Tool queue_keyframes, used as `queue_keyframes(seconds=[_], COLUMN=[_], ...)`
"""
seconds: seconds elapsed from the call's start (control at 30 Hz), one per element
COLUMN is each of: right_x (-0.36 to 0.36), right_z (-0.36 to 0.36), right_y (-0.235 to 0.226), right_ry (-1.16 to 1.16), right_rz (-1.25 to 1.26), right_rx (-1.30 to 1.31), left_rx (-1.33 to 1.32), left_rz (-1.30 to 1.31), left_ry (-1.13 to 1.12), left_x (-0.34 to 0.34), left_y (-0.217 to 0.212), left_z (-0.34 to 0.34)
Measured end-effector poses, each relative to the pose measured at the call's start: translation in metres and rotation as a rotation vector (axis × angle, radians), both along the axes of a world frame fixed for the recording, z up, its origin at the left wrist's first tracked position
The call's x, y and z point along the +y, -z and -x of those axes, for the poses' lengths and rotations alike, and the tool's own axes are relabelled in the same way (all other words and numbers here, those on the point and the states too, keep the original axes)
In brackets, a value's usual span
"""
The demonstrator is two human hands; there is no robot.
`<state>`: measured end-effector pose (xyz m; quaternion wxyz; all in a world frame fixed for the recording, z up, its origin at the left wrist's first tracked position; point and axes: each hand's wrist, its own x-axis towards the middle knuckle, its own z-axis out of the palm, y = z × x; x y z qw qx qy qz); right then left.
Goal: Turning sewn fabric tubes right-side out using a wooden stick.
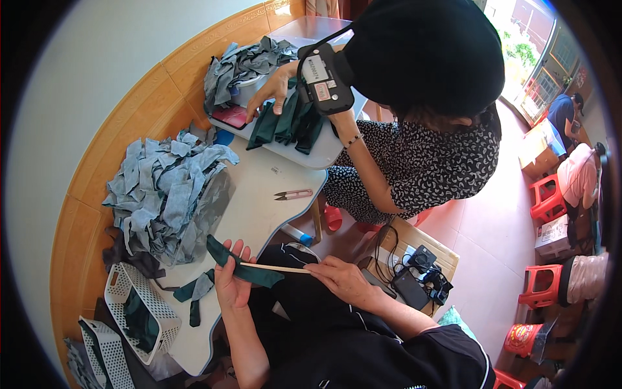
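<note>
My left hand (230, 280) grips a narrow dark green fabric strip (259, 275), its fingers curled around it near the table's front edge. One end of the strip sticks up past the fingers and the other hangs toward my lap. My right hand (338, 279) pinches the far end of a thin pale wooden stick (278, 267). The stick's other end meets the strip at my left fingers; whether it goes inside the fabric, I cannot tell. Beside my left hand, small green and grey fabric pieces (194, 292) lie on the white table (249, 201).
A big heap of grey fabric strips (172, 188) stands at the left, near white perforated baskets (146, 314). Thread snips (293, 194) lie on the table. Across from me, a person in a black cap (421, 58) handles green fabric (288, 123). Electronics fill a cardboard box (447, 243) at right.
</note>
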<state>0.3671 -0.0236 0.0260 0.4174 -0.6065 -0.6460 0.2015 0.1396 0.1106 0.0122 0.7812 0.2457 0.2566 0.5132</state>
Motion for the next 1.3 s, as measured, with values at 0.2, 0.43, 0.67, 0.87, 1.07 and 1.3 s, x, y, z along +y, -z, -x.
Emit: queue_keyframes(seconds=[0.2,0.43,0.67,0.87,1.07,1.3], right_x=[0.0,0.001,0.002,0.003,0.008,0.012], right_z=[0.001,0.004,0.001,0.005,0.008,0.014], right_y=[0.006,0.016,0.024,0.025,0.029,0.043], right_ry=[-0.008,-0.038,-0.037,-0.071,-0.076,-0.057], right_rz=[0.071,0.056,0.119,0.183,0.166,0.198], right_rx=[-0.019,0.058,0.179,0.182,0.196,0.35], left_rx=[0.024,0.067,0.149,0.314,0.848,1.623], left_rz=[0.011,-0.018,0.117,0.042,-0.285,-0.873], left_ry=[-0.004,0.064,-0.091,-0.066,-0.262,-0.358], left_x=[0.0,0.002,0.014,0.04,0.054,0.017], left_y=[0.0,-0.001,0.004,0.019,0.031,0.023], left_z=[-0.004,-0.009,-0.014,0.001,0.003,-0.02])
